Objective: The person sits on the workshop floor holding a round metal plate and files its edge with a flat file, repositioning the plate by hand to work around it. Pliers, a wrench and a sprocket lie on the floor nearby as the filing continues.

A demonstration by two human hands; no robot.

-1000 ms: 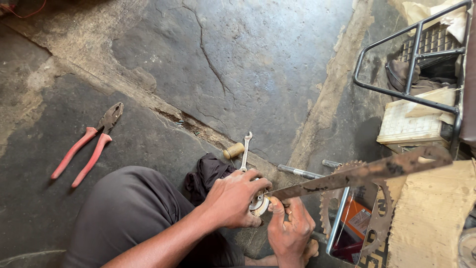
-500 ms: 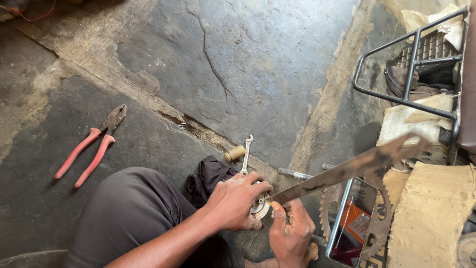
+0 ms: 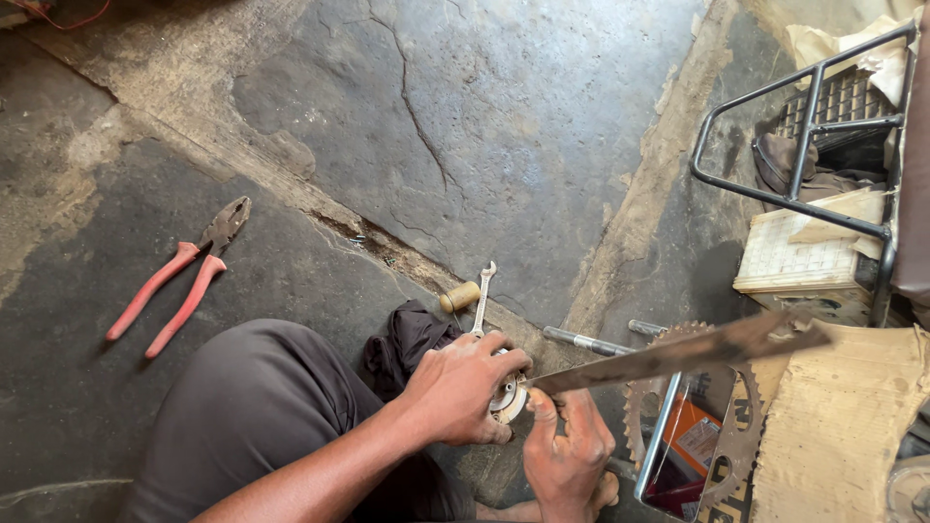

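Note:
My left hand (image 3: 455,392) is clamped over a small round metal part (image 3: 506,397), holding it just above the floor. Beside it, my right hand (image 3: 567,455) grips the near end of a long flat rusty metal bar (image 3: 678,353) that slants up to the right, its near tip against the round part. A spanner (image 3: 481,298) lies on the floor just beyond my left hand, beside a small wooden handle (image 3: 459,296). A dark cloth (image 3: 402,344) lies by my knee.
Red-handled pliers (image 3: 179,276) lie on the stone floor to the left. A metal rod (image 3: 586,341) and a rusty toothed sprocket (image 3: 736,441) sit right of my hands, by an orange box (image 3: 683,441). A black metal frame (image 3: 804,126), cardboard (image 3: 838,426) and papers (image 3: 799,252) crowd the right.
The far end of the rusty bar has dropped slightly and swung in my right hand. Both hands stay on the round part.

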